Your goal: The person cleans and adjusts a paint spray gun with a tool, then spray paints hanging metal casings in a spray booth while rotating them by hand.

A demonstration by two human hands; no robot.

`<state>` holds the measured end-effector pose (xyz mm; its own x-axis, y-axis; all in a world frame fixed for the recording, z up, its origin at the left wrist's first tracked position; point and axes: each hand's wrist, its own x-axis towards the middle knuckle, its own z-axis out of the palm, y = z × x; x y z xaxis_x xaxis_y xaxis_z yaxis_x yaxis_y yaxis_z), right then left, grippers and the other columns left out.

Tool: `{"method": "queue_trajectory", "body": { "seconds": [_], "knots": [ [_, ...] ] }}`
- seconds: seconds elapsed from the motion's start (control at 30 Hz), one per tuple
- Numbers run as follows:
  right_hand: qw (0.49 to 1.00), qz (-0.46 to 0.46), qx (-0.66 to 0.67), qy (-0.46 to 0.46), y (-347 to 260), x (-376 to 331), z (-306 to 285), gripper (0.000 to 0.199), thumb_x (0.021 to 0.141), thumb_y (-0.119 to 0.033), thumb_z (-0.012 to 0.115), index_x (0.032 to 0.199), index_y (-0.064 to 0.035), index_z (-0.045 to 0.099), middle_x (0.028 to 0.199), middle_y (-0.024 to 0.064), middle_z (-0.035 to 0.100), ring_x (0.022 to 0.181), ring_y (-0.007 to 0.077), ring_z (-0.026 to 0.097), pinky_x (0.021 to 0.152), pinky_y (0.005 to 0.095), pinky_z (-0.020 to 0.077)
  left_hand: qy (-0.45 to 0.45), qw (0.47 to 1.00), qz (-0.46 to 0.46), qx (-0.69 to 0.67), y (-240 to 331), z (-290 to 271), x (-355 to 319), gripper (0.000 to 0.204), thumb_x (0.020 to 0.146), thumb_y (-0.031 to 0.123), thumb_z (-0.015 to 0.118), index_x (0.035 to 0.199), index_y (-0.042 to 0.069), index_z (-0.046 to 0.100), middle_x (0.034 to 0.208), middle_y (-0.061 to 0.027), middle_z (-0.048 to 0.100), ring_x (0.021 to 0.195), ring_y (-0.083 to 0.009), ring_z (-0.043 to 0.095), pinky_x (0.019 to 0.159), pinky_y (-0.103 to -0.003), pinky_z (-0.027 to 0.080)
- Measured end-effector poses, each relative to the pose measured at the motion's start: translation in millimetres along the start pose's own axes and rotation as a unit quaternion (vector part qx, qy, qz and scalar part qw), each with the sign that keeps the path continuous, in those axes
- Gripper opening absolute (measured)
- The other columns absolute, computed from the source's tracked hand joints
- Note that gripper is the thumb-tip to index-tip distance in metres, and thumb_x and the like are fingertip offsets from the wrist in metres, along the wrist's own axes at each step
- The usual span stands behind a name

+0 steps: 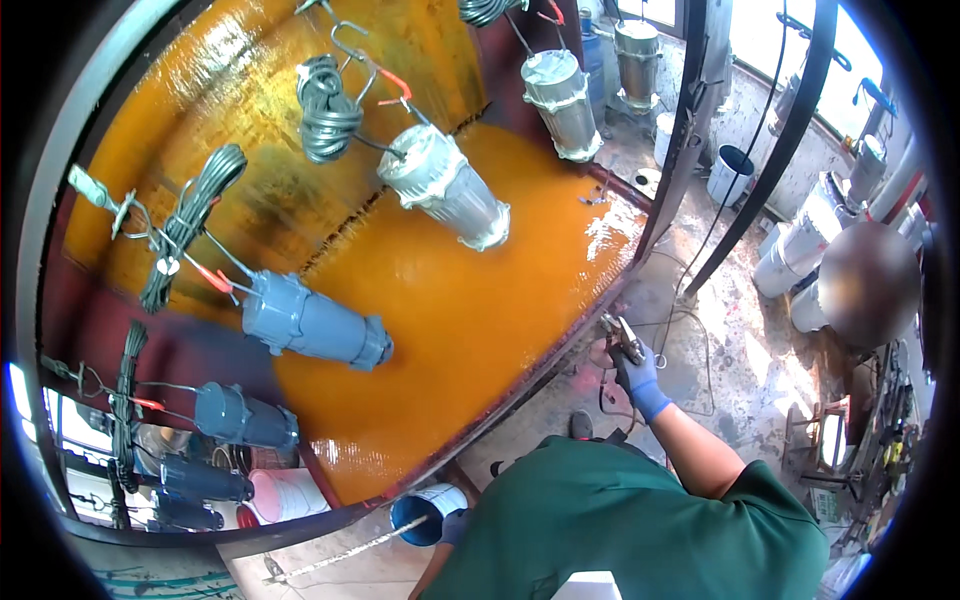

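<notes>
My right hand, in a blue-grey glove, is closed around a metal spray gun by the edge of an orange-coated booth. A hose trails down from the gun. Low in the view, my left hand, also gloved, is beside the rim of a blue-lined bucket; my body hides most of it and its fingers do not show clearly. A paint-spattered rod slants out over that bucket. In front of me, cylindrical pump motors hang from hooks: a blue-grey one, and a silvery one.
The booth floor is glossy orange, with a dark red rim. Coiled cables hang beside the motors. Another silvery motor hangs farther back. A slanted dark post, white buckets and floor hoses lie right. A pink-stained bucket stands left.
</notes>
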<state>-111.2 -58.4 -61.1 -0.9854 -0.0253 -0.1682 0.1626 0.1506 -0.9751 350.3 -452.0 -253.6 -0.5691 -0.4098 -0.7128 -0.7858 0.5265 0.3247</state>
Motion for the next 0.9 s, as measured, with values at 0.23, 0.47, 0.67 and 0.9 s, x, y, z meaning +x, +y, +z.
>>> {"method": "queue_trajectory", "body": {
  "seconds": [0.23,0.47,0.67,0.9],
  "knots": [
    [1.0,0.015,-0.009,-0.023,6.4,26.3,-0.3,0.032,0.096,-0.027,0.082,0.116,-0.004,0.074,0.085,0.0065,0.074,0.071,0.0141,0.067,0.065,0.0342,0.0552,0.006,0.998,-0.043,-0.034,54.1,-35.5,11.2,0.051,0.103,0.05,0.057,0.119,0.006,0.079,0.12,-0.0249,0.076,0.117,-0.0423,0.072,0.099,-0.049,0.055],
    [0.997,-0.008,0.075,-0.03,3.4,61.6,-15.1,0.023,0.094,-0.015,0.082,0.113,-0.0052,0.073,0.09,0.0025,0.071,0.082,0.0121,0.063,0.073,0.0324,0.0526,0.039,0.999,-0.028,-0.009,82.8,-58.6,16.7,0.049,0.104,0.049,0.058,0.122,0.008,0.079,0.123,-0.0259,0.075,0.119,-0.0431,0.071,0.102,-0.05,0.054],
    [0.998,-0.049,0.018,-0.03,-14.4,69.1,-28.0,0.024,0.095,-0.018,0.08,0.111,-0.0037,0.071,0.088,0.009,0.071,0.082,0.0157,0.066,0.075,0.0361,0.0536,0.104,0.993,0.028,0.042,117.6,-93.7,32.0,0.048,0.104,0.048,0.059,0.126,0.01,0.078,0.125,-0.0267,0.074,0.121,-0.0437,0.07,0.105,-0.051,0.054],
    [0.996,-0.094,0.004,-0.006,7.5,59.2,-23.1,0.032,0.099,-0.014,0.078,0.128,-0.0038,0.071,0.105,0.0036,0.073,0.096,0.0096,0.064,0.086,0.0295,0.0538,0.334,0.807,0.359,-0.329,349.1,-270.0,52.2,0.052,0.098,-0.001,0.07,0.149,-0.001,0.057,0.148,-0.013,0.062,0.128,-0.0263,0.063,0.111,-0.044,0.051]
  ]
}}
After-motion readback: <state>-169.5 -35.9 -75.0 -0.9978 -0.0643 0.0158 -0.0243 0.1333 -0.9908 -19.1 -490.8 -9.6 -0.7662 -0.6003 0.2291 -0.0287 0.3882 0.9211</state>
